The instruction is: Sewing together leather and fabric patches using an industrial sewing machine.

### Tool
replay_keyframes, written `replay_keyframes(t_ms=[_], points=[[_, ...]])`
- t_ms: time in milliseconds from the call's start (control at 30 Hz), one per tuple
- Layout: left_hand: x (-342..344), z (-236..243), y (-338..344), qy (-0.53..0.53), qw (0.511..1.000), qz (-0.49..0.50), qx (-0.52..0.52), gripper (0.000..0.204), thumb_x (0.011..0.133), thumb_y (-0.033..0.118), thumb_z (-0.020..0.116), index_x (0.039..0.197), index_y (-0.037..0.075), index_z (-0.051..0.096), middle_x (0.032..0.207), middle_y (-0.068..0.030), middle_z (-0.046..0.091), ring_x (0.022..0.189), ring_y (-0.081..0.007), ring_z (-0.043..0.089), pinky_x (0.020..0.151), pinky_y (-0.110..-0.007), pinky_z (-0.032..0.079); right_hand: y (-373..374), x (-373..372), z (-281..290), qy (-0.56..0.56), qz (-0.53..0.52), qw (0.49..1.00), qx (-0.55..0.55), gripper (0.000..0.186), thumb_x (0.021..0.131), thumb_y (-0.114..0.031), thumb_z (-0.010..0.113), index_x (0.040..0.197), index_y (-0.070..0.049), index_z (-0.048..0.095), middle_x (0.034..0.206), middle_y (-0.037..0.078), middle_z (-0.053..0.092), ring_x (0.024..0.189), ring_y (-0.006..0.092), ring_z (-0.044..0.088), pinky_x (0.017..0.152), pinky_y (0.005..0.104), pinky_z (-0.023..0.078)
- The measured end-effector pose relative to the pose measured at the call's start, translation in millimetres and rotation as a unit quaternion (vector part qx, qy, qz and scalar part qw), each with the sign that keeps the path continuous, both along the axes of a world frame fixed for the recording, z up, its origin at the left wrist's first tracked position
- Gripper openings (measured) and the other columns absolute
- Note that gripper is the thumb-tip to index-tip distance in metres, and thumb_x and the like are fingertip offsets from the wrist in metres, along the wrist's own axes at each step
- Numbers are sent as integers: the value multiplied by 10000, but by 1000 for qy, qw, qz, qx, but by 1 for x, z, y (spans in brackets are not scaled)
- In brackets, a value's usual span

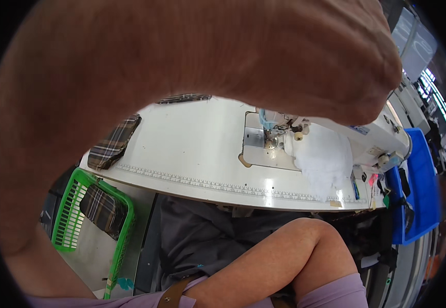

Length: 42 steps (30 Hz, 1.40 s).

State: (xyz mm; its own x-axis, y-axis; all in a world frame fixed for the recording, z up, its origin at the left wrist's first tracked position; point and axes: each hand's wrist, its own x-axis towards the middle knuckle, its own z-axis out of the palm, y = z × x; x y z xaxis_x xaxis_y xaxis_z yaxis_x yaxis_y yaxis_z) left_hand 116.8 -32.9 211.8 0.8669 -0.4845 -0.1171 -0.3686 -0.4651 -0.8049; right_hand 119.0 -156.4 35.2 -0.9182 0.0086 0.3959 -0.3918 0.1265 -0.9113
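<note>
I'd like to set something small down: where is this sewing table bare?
The white tabletop between the plaid fabric piece and the needle plate, behind the ruler, looks bare but for specks. White cloth and small items crowd its right end by the blue bin.

We can read neither the ruler (207, 184) on the tabletop (192, 141) nor the sewing machine (383, 136) label (359, 130) below the left hand (331, 66).

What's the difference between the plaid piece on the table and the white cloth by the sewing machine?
Colour: the plaid piece is checked in brown and dark tones; the white cloth is plain.
Place: the plaid piece lies near the table's left end, the white cloth by the sewing machine.
Outline: the plaid piece's visible edges look smoother, the white cloth's uneven.
Both lie on the white tabletop.
</note>
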Motion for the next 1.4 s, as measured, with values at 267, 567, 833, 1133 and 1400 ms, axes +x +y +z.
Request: replay_keyframes(t_ms=[267, 567, 833, 1133, 1400], points=[[3, 8, 4, -50, 999, -6, -17, 78, 846, 73, 706, 908, 25, 711, 971, -83, 691, 839, -189, 657, 727, -323, 517, -3, 12, 2, -26, -7, 1000, -3, 264, 971, -188, 687, 1086, 51, 684, 997, 201, 718, 905, 337, 675, 784, 407, 525], [-5, 7, 17, -90, 995, 6, -34, 91, 843, 68, 713, 923, 25, 706, 978, -87, 693, 845, -197, 659, 732, -330, 520, 0, 16, 1, -40, 3, 999, -7, 262, 978, -183, 680, 1094, 51, 684, 1004, 199, 720, 913, 338, 679, 790, 407, 527], [-11, 6, 32, -125, 991, 13, -48, 106, 841, 65, 718, 937, 25, 702, 984, -90, 694, 851, -205, 661, 736, -335, 522, 4, 23, -1, -51, 7, 999, -8, 259, 983, -179, 673, 1101, 52, 684, 1010, 197, 721, 920, 339, 682, 794, 407, 529], [-19, 5, 47, -149, 987, 20, -61, 124, 838, 61, 725, 952, 25, 696, 991, -93, 696, 858, -214, 664, 741, -342, 525, 4, 27, -5, -49, 11, 999, -7, 257, 990, -174, 666, 1110, 53, 684, 1017, 195, 723, 928, 341, 686, 800, 407, 532], [-31, 13, 57, -177, 982, 10, -64, 141, 835, 57, 731, 966, 24, 692, 997, -97, 698, 864, -221, 666, 746, -347, 528, -1, 27, -3, -54, 0, 999, 4, 256, 995, -170, 660, 1117, 54, 684, 1023, 193, 724, 935, 342, 690, 804, 407, 534]])
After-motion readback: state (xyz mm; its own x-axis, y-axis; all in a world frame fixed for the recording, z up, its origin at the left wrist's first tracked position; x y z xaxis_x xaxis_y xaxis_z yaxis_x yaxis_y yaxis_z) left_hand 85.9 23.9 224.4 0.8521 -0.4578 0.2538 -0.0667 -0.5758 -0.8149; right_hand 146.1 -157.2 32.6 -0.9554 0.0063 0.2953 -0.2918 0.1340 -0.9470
